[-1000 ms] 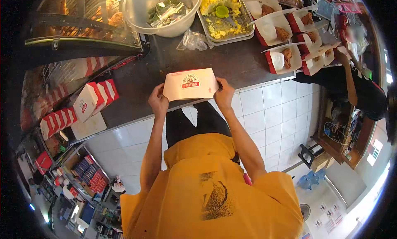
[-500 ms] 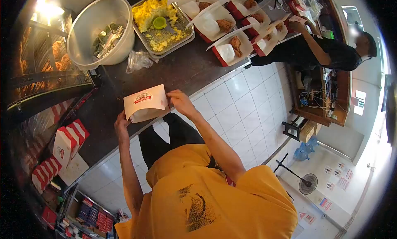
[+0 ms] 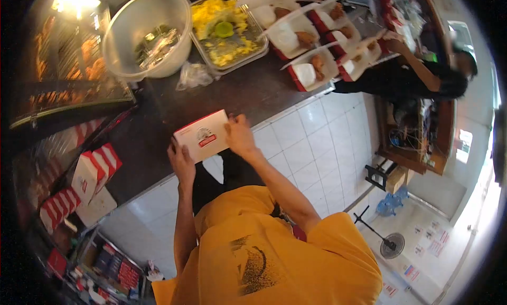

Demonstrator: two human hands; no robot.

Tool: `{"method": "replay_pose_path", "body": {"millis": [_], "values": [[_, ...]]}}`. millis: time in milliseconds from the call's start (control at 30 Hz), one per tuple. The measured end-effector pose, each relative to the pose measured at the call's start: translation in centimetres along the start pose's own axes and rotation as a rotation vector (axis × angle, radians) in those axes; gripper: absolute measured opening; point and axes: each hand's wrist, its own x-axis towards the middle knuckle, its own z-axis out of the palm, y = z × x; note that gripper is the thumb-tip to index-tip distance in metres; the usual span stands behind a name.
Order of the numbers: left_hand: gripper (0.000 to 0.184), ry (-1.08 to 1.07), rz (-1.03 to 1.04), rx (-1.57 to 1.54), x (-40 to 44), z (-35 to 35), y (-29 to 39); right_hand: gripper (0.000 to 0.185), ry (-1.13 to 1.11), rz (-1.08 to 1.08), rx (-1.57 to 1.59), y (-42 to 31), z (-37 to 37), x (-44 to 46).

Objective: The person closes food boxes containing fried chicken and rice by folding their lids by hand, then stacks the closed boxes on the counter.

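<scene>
Both my hands hold a white takeaway food box (image 3: 203, 136) with a red edge and a printed logo, over the front edge of the dark counter (image 3: 153, 107). My left hand (image 3: 182, 161) is closed on its left side, fingers bent over the corner. Gripping the right side is my right hand (image 3: 240, 137), its fingers curled at the edge. The box's broad printed panel faces up at me, and its inside is hidden.
Open boxes with chicken and white wrapped portions (image 3: 311, 73) stand at the back right. Near them are a tray of yellow food (image 3: 240, 70) with a green cup, and a plastic tub (image 3: 113, 46). Folded red-striped boxes (image 3: 87, 173) stand left. A person in black (image 3: 417, 75) works beyond.
The box has turned in my hands: its curved open flap showed before, and now a flat panel faces up. My left hand has moved up along its side. The view has shifted slightly.
</scene>
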Motion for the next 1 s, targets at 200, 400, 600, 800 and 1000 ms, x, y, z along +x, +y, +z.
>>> {"method": "replay_pose_path", "body": {"millis": [200,400,600,800,1000], "values": [[0.084,-0.175,0.425,0.339,2.2,-2.3,3.1,0.068,-0.066,-0.613,-0.277,-1.8,-1.3,0.8],[0.115,-0.468,0.608,0.337,4.4,-7.1,1.8,0.096,-0.389,-0.799,-0.319,-1.2,-5.7,2.4],[0.106,-0.455,0.675,0.148,6.4,-7.8,2.0,0.084,-0.387,-0.845,-0.01,0.4,-4.7,3.5],[0.095,-0.364,0.613,-0.018,4.4,-6.6,1.2,0.067,-0.217,-0.662,0.237,0.7,-3.2,-1.3],[0.086,-0.17,0.245,-0.351,-1.2,-5.5,3.2,0.057,0.094,-0.34,0.432,1.4,1.7,-5.8]]}}
